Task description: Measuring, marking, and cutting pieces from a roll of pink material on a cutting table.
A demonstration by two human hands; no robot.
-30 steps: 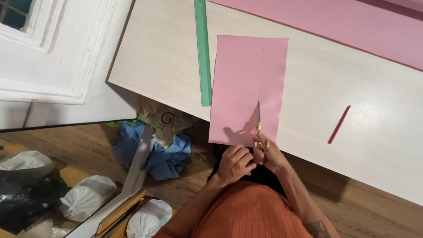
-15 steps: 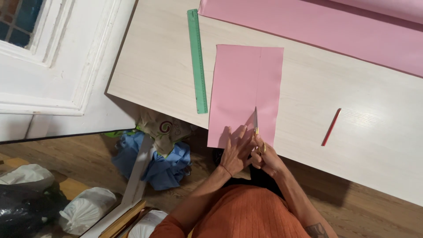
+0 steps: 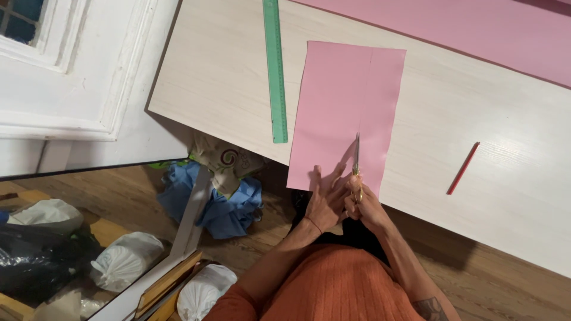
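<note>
Pink sheet of paper (image 3: 342,101) lies flat on the pale wooden table (image 3: 226,77), its near edge hanging just over the table's front edge. A straight line runs up the sheet, a little right of its middle.

Right hand (image 3: 369,205) is closed around the handles of a pair of scissors (image 3: 357,163); blades look nearly shut, tips pointing up the sheet along that line. Left hand (image 3: 327,199) lies flat with fingers spread, pressing the sheet's near edge, just beside the scissors.

Change over the last second: the blade tips sit further into the sheet than before, and the left hand has gone from curled by the scissors to flat on the paper. Judged from that, the cut is advancing along the line, with most of the sheet's length uncut.

Green ruler (image 3: 275,71) lies left of the sheet, near but apart. Red pencil (image 3: 463,168) lies well off to the right. A larger pink sheet (image 3: 476,30) lies along the far side.
</note>
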